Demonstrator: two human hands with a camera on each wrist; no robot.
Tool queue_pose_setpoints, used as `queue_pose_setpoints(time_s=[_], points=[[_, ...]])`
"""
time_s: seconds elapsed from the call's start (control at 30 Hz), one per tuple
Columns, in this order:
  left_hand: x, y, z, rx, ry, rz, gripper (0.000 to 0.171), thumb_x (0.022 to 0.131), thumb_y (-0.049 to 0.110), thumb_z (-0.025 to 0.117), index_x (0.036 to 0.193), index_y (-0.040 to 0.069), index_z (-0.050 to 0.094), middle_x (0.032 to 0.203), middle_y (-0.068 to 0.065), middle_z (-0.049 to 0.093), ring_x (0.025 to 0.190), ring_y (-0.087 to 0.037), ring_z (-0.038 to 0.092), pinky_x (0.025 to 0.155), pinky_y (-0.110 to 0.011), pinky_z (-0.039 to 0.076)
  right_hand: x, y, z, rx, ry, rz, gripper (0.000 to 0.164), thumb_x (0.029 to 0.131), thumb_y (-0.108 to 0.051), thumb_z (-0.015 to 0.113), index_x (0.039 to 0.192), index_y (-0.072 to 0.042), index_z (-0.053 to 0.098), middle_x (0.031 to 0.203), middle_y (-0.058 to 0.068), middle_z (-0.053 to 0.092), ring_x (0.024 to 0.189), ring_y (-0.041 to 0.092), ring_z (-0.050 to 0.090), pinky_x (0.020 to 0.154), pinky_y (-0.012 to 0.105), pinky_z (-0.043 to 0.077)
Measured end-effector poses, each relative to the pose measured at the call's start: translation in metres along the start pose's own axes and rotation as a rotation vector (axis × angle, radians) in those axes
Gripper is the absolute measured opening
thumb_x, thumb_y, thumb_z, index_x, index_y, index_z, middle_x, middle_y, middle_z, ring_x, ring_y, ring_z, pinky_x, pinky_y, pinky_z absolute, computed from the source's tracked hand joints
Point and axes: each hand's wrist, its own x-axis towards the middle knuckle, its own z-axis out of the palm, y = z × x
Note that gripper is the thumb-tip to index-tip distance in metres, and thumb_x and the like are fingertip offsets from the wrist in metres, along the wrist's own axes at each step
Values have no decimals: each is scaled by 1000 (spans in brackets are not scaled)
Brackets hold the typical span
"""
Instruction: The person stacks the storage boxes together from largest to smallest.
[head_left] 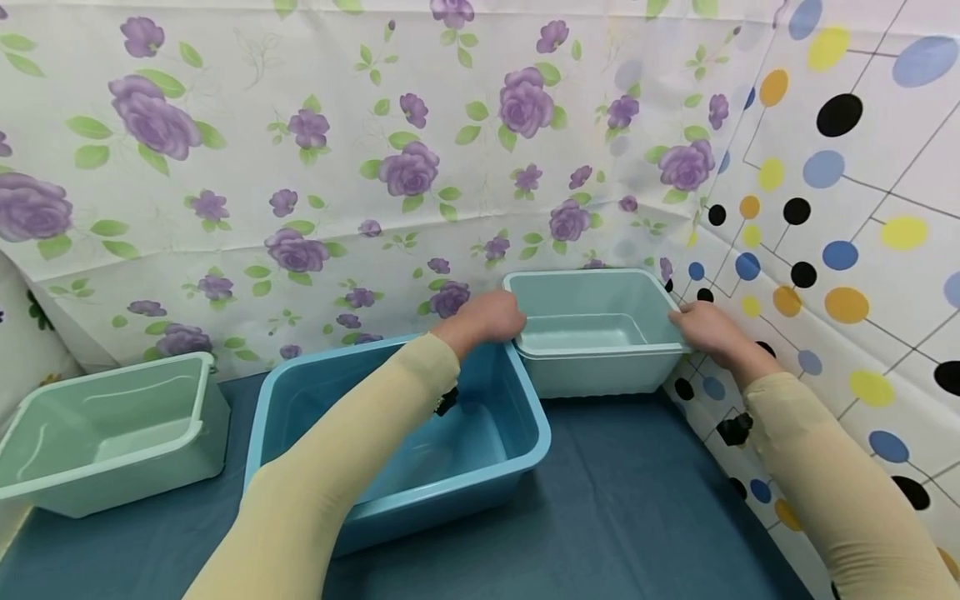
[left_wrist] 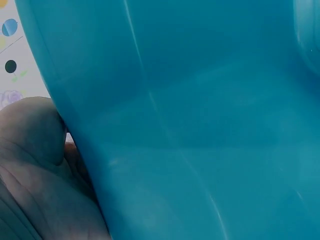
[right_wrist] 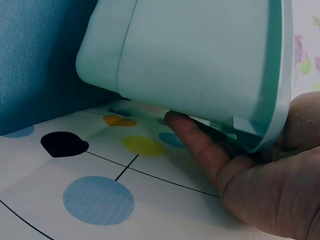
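Note:
A pale aqua plastic bin [head_left: 603,373] sits at the back right, in the corner between two patterned cloths. My left hand [head_left: 491,317] grips its left rim, reaching over the blue tub [head_left: 442,492]; its fingertips are hidden in the head view. On the bin's right end, my right hand [head_left: 708,329] holds the rim. In the right wrist view, one finger of the right hand [right_wrist: 270,190] runs along the outside of the bin [right_wrist: 190,60]. The left wrist view shows the left hand [left_wrist: 40,170] beside the tub's blue wall [left_wrist: 200,125].
A pale green bin [head_left: 213,442] stands at the far left. Dark blue cloth [head_left: 600,517] covers the table. A flower-patterned cloth [head_left: 360,108] hangs behind, and a dotted cloth [head_left: 862,250] rises along the right side.

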Motion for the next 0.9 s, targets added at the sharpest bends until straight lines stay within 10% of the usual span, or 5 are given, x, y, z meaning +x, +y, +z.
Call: queue_pose_setpoints(time_s=[0.27, 0.4, 0.63, 0.9], points=[[-91, 52, -32, -86, 86, -20, 33, 115, 30, 47, 92, 11, 62, 90, -10, 62, 80, -29, 63, 74, -45, 55, 0, 1, -4, 9, 10, 13, 46, 122, -29, 38, 100, 3, 62, 82, 7, 55, 79, 25, 56, 70, 38, 48], [-80, 43, -22, -89, 130, 17, 40, 116, 38, 44, 86, 16, 58, 85, -5, 57, 75, -26, 58, 69, -42, 52, -2, 0, -5, 10, 27, 15, 46, 121, -29, 38, 104, 6, 63, 83, 8, 55, 80, 26, 56, 70, 37, 48], [-135, 75, -39, -32, 159, -2, 39, 119, 30, 43, 87, 14, 60, 88, -7, 60, 81, -26, 60, 75, -40, 51, -5, -2, -8, -22, 51, 6, 49, 122, -30, 38, 115, 10, 67, 85, 9, 56, 82, 27, 55, 70, 38, 47], [-143, 77, -40, -67, 201, 13, 40, 119, 29, 42, 85, 15, 56, 81, -4, 52, 72, -23, 53, 66, -37, 44, -11, -8, -13, -40, 63, 6, 53, 122, -32, 37, 122, 12, 67, 88, 11, 57, 84, 29, 55, 71, 40, 46]])
